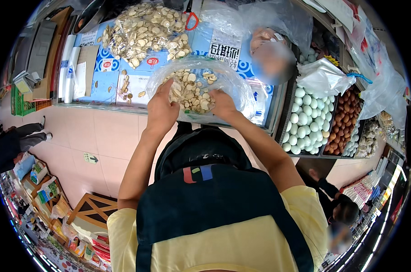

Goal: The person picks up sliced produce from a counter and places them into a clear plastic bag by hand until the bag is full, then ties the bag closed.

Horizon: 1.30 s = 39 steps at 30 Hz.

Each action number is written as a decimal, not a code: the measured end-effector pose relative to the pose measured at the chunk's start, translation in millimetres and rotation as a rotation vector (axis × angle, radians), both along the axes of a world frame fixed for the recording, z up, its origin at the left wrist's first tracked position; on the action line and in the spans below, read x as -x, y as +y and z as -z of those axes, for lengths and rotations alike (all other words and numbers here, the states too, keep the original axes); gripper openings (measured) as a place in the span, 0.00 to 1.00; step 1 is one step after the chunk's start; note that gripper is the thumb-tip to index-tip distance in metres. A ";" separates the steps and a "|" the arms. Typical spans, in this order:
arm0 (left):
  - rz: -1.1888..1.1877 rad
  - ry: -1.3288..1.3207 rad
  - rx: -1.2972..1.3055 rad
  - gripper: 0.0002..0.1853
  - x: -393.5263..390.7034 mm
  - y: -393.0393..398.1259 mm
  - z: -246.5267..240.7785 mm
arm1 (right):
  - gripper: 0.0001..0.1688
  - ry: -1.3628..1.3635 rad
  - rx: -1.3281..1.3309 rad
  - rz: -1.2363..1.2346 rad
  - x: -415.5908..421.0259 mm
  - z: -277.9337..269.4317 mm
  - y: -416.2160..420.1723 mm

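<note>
An open clear plastic bag (237, 83) of pale dried slices (191, 89) lies before me at the counter's front edge. My left hand (163, 110) is at the left of these slices, its index finger stretched forward and its thumb pointing inward. Against the right side of the slices rests my right hand (222, 104), with its fingertips partly hidden among them. Whether either hand grips slices or bag film I cannot tell. Beyond it, farther back and to the left, a larger clear bag of similar slices (147, 30) sits on blue printed cardboard (105, 76).
Red-handled scissors (192, 21) lie at the back. Loose slices (125, 86) are scattered left of my left hand. White rolls (69, 69) stand at the counter's left end. Pale green eggs (307, 110) and brown eggs (345, 119) fill trays at right. Another person (341, 207) is behind me, right.
</note>
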<state>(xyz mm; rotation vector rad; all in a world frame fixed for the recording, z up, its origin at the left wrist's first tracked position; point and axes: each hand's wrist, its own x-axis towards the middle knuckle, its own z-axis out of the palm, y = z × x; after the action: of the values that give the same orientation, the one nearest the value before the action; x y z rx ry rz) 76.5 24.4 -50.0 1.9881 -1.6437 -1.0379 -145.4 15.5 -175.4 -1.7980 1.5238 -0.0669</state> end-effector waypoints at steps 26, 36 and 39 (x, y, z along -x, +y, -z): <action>0.021 -0.069 0.220 0.31 -17.2 25.1 17.3 | 0.12 -0.013 0.161 -0.028 -69.4 46.3 -58.9; -0.036 0.053 0.110 0.33 -27.0 29.9 17.7 | 0.09 -0.764 -0.020 0.072 -113.3 -94.3 -56.8; -0.015 0.005 0.167 0.33 -24.8 32.6 24.4 | 0.10 -0.949 -0.189 0.177 -117.1 -103.0 -71.6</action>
<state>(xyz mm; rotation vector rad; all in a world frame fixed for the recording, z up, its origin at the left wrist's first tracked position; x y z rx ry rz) 101.3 57.0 -74.3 1.8849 -1.6532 -0.8692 -28.4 -56.1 -72.4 -1.1807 0.9345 -0.7264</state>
